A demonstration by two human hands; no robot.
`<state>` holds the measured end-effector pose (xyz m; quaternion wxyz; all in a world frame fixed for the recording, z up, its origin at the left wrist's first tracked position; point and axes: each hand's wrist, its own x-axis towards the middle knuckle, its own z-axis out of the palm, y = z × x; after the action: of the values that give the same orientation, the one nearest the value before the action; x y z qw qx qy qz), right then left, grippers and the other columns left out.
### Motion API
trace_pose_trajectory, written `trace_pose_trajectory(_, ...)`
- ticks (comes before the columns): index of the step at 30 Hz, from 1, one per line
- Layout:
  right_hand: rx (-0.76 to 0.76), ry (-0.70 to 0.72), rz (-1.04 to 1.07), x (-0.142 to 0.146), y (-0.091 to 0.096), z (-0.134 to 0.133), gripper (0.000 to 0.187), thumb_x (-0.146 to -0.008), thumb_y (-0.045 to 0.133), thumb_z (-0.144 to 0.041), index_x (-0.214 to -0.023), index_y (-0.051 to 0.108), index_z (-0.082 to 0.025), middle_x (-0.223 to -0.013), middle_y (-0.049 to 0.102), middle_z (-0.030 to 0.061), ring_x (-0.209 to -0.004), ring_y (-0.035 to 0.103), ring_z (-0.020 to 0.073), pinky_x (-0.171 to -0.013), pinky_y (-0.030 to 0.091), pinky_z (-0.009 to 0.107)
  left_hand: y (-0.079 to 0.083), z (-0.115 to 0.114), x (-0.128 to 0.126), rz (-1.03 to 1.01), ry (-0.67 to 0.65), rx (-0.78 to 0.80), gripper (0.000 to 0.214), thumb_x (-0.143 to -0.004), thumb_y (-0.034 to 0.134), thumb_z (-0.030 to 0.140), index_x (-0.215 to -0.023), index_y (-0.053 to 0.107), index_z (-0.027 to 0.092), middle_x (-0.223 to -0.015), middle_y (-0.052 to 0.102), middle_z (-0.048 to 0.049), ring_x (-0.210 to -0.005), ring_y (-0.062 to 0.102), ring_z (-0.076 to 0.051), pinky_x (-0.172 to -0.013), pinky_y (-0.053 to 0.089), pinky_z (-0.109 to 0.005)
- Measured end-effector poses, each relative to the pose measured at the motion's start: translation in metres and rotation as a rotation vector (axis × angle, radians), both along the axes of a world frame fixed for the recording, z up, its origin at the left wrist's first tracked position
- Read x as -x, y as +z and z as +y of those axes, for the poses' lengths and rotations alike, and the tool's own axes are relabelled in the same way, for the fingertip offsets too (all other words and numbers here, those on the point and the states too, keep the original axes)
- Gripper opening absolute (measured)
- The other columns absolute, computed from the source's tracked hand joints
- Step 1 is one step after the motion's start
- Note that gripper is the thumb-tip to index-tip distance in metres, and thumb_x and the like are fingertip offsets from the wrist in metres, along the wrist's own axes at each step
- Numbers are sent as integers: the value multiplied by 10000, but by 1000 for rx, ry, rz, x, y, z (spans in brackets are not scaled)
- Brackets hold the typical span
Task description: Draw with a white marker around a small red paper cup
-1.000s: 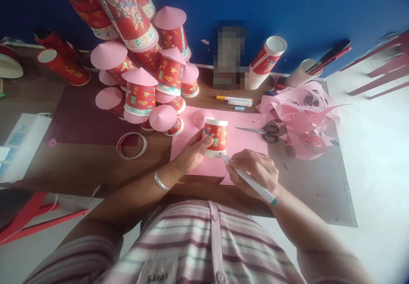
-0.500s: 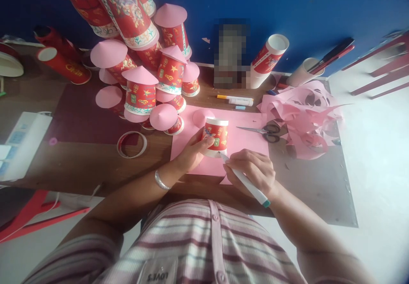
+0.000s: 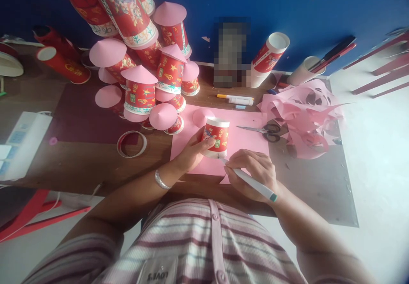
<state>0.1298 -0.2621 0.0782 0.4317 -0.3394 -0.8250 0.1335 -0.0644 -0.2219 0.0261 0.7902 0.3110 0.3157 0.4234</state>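
Head view showed two hands at work over one pink sheet [image 3: 246,141] on a brown table [image 3: 153,169]. The left hand [image 3: 191,152] held one red cup [image 3: 221,135] above the sheet, its thumb clamped across the cup's front; the other fingers were mostly hidden behind it. One silver bracelet [image 3: 162,180] circled that wrist. The right hand [image 3: 252,171] had its fingers closed together around one white marker [image 3: 255,184], whose tip met or nearly met the cup's lower white band; I could not tell which.

One pink cone [image 3: 202,115] lay just behind the cup, and one pair of scissors [image 3: 271,132] lay to its right, beside one heap of pink scraps [image 3: 303,109]. Beyond the sheet were what looked like two markers [image 3: 241,101] and one small light-blue piece [image 3: 240,107]. To the left stood a cluster of decorated cups [image 3: 139,97] with at least eight pink roofs, overlaps hiding the exact count; one ring [image 3: 145,143] lay before it. Two red cylinders [image 3: 67,67] leaned farther left.
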Motion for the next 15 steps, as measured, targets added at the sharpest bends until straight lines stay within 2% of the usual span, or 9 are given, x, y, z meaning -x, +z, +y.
trace_pose_trajectory(7,-60,-71,-4,-2,2,-2,199,-934,679,-63,-1002,594,-230,-769,682,-22,-630,678,121,-551,535,232,0,1,1,10,-3,-21,528,-832,858,552,-1200,703,206,-1113,753,-95,-1033,692,-260,-900,554,-393)
trace_pose_trajectory(15,-119,-28,-24,-2,-1,1,214,-932,680,-28,-1026,601,-204,-764,661,-8,-632,623,122,-590,528,241,0,1,0,17,2,-25,515,-822,865,550,-1172,721,201,-1113,762,-94,-1034,697,-254,-911,550,-392)
